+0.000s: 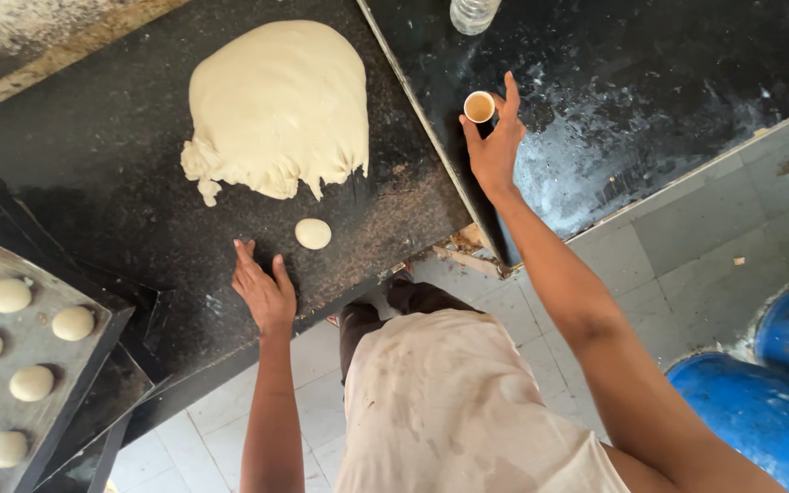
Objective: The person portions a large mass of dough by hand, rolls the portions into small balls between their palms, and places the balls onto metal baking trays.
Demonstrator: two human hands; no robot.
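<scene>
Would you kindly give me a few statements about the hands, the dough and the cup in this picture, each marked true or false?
1. The right hand touches a small paper cup. True.
2. The left hand grips the small dough ball. False: it rests flat on the dark counter, apart from the ball.
3. The large dough mass lies on that counter. True.
4. The tray at the left is empty. False: it holds several dough balls.
5. The cup is overturned. False: it stands upright, with brown liquid inside.
</scene>
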